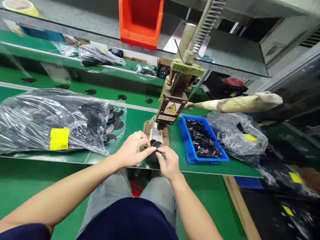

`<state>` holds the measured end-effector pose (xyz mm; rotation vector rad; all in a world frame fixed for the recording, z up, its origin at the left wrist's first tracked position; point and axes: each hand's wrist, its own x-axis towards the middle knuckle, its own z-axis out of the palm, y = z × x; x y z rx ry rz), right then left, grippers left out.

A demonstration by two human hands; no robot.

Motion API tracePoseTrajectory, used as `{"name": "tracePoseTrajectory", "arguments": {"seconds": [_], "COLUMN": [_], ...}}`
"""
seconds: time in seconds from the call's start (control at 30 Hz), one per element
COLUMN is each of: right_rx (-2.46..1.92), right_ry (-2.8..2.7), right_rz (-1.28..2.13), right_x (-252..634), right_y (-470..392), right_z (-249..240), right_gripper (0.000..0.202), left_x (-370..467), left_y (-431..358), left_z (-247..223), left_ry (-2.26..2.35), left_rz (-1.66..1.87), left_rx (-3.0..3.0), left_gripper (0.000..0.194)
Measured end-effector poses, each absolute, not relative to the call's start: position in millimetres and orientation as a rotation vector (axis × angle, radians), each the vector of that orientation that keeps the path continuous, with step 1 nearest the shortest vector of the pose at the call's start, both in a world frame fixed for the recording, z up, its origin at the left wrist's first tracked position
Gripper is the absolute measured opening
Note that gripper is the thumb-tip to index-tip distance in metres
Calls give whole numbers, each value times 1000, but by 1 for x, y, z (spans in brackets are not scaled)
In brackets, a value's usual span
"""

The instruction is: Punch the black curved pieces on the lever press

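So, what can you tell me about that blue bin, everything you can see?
The blue bin is an open-topped, roughly rectangular box with raised walls, apparently plastic. It sits upright and slightly skewed on the green table, right of the press. Small black parts lie jumbled inside, mostly hiding its bottom. A clear bag crowds its right side; whether they touch is unclear. Neither hand touches it.

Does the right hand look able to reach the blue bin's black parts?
Likely yes: the black parts lie in the open blue bin near the right hand, nothing between, though its fingers are at a black strip by the press.
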<state>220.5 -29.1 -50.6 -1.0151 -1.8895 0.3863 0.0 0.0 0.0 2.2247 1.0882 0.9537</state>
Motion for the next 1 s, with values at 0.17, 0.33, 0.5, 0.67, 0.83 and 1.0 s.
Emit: {"name": "tracePoseTrajectory", "arguments": {"seconds": [0.17, 0.33, 0.5, 0.67, 0.83, 1.0], "right_rx": [-987, -974, -1011, -1159, -1363, -1580], "right_ry": [-1876, -1784, -1752, -1780, -1809, -1899], "right_rz": [431, 519, 667, 859, 873, 635], "right_x": [220, 220, 229, 241, 260, 303], "right_y": [-32, -41, -46, -44, -31, 28], "right_z": [-51, -50, -39, -21, -10, 12], "right_gripper": [9, 11, 10, 19, 22, 18], "left_x": [12, 17, 20, 20, 5, -17], "left_y": [-1, -2, -5, -1, 10, 11], "left_z": [-7, -10, -20, -42, -75, -110], "left_ry": [1130, 1055, 877, 721, 904, 1130], "left_rz": [841, 775, 867, 701, 746, 773], "left_rx": [1972, 1622, 1297, 1185, 1447, 1727], "left_gripper": [47, 53, 46, 45, 42, 40]}}
